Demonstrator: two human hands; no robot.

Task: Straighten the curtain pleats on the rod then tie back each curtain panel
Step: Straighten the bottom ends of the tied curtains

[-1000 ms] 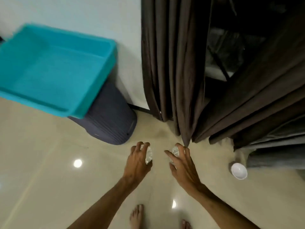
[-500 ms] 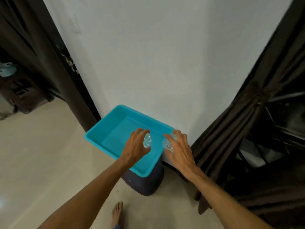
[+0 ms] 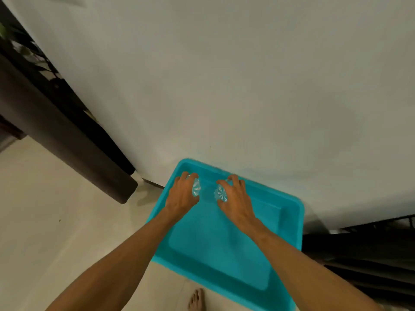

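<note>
My left hand (image 3: 182,195) grips a small clear faceted glass piece (image 3: 196,187) over the far end of a turquoise plastic tub (image 3: 289,223). My right hand (image 3: 235,198) grips a second clear faceted piece (image 3: 220,193) beside it. Both hands hover above the tub's inside with a small gap between them. A dark brown curtain panel (image 3: 56,129) hangs at the left along the white wall. Another dark curtain panel (image 3: 363,261) shows at the lower right; its upper part and the rod are out of view.
A white wall (image 3: 224,86) fills the upper frame right behind the tub. Beige tiled floor (image 3: 56,221) spreads at the left. My bare foot (image 3: 197,300) stands on the floor just before the tub. Plant leaves (image 3: 24,50) show at the far left.
The view swung left from the right curtain and floor to the wall and tub. Both hands, still holding the clear pieces, now hover over the tub's far end.
</note>
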